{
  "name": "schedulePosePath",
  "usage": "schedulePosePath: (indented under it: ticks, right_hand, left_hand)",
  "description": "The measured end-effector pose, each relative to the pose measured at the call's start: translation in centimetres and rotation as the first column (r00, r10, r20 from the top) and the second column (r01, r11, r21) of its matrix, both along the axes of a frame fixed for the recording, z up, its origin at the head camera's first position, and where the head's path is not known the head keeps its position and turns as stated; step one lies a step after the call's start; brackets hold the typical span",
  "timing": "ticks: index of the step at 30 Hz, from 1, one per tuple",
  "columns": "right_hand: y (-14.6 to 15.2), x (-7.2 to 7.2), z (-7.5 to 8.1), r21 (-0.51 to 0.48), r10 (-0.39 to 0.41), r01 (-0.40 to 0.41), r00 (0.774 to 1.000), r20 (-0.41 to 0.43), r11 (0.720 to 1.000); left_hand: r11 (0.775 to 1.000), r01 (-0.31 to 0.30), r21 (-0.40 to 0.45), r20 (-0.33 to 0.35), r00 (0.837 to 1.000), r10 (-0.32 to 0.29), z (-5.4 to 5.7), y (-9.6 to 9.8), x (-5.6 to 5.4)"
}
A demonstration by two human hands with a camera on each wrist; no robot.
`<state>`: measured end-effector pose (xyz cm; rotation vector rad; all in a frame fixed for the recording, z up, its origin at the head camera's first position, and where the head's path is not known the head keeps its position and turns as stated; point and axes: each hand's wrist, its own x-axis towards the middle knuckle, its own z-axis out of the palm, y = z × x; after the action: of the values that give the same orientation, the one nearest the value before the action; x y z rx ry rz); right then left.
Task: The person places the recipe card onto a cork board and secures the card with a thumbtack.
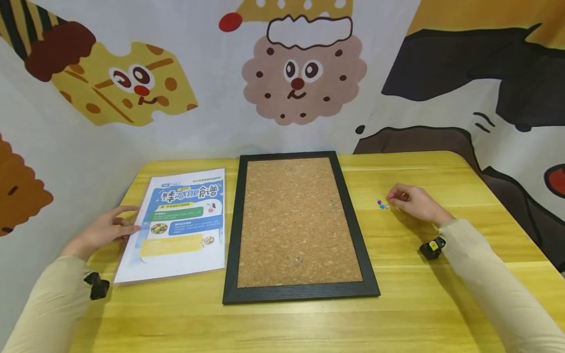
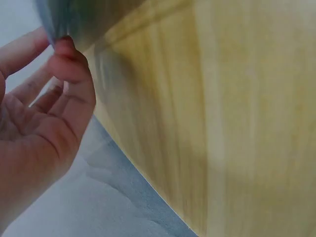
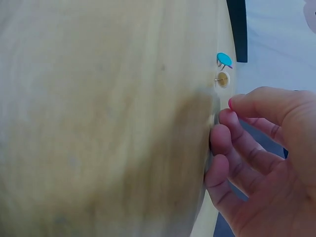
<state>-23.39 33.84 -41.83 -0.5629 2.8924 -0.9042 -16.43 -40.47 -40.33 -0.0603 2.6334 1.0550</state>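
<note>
A laminated sheet (image 1: 178, 223) printed in blue, green and yellow lies left of a black-framed corkboard (image 1: 295, 220). My left hand (image 1: 102, 229) pinches the sheet's left edge between thumb and fingers; in the left wrist view that edge is lifted off the table. Over the table right of the board, my right hand (image 1: 415, 202) pinches a pink-headed thumbtack (image 3: 230, 103), mostly hidden by the thumb and forefinger. Just beyond these fingertips lie a blue thumbtack (image 3: 224, 59) and a white one (image 3: 223, 79). A purple thumbtack (image 1: 379, 202) sits beside them in the head view.
The yellow wood-grain table (image 1: 309, 326) runs under everything. Behind it hangs a white cloth (image 1: 212, 132) with cartoon food figures, and its far edge meets the cloth. The corkboard's frame stands between the sheet and the tacks.
</note>
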Motion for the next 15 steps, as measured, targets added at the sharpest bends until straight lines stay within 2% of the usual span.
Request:
schedulePosePath:
  ticks: [3,8,13,15]
  right_hand:
    - [0.0,0.0,0.1,0.000,0.000,0.000,1.000,0.011,1.000]
    - [-0.2,-0.1,0.4,-0.017,0.005,-0.005,1.000,0.014,1.000]
    - [-0.3,-0.2,0.4,-0.029,0.001,-0.001,1.000,0.015,1.000]
    - [-0.2,-0.1,0.3,-0.028,-0.003,0.003,1.000,0.015,1.000]
  left_hand:
    - [0.996,-0.024,0.081,0.002,1.000,0.024,0.2,-0.3,0.1]
    - [0.973,-0.068,0.219,0.031,0.998,0.063,0.9,-0.7,0.6]
    - [0.937,-0.073,0.341,0.041,0.997,0.063,1.7,-1.0,0.6]
    - [0.915,-0.064,0.399,0.041,0.998,0.052,2.0,-1.1,0.5]
